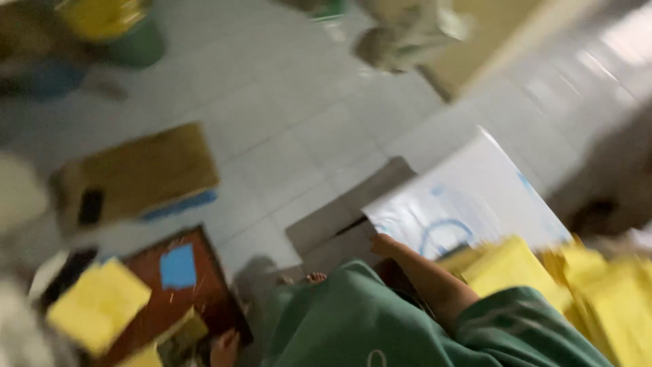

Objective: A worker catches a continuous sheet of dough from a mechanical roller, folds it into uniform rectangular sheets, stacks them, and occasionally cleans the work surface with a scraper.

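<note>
White plastic sheet (468,197), marked with blue curved lines, lay tilted across the middle right of the blurred head view, over a grey floor mat (339,224) on the pale tiled floor (299,122). The right hand (382,245) reached forward to the sheet's near left corner and touched its edge there; the blur hid the fingers, so I could not tell how far that hand was open or whether it pinched the sheet. Its bare forearm ran back to a green sleeve (523,326), and green clothing (339,319) filled the lower middle of the view. The left hand (224,348) showed only in part at the bottom edge, beside the corner of a brown board (197,299); how its fingers were set could not be told, nor whether it held anything.

Yellow packets (598,292) were heaped just right of the sheet and forearm, one of them (509,268) lying against the sheet's lower edge. The brown board carried a blue square (178,266), and another yellow packet (98,306) lay at its left. Farther back on the left stood a cardboard box (136,177) with a blue strip under its near edge. A green bin with a yellow bag (112,24) stood in the far left corner.
</note>
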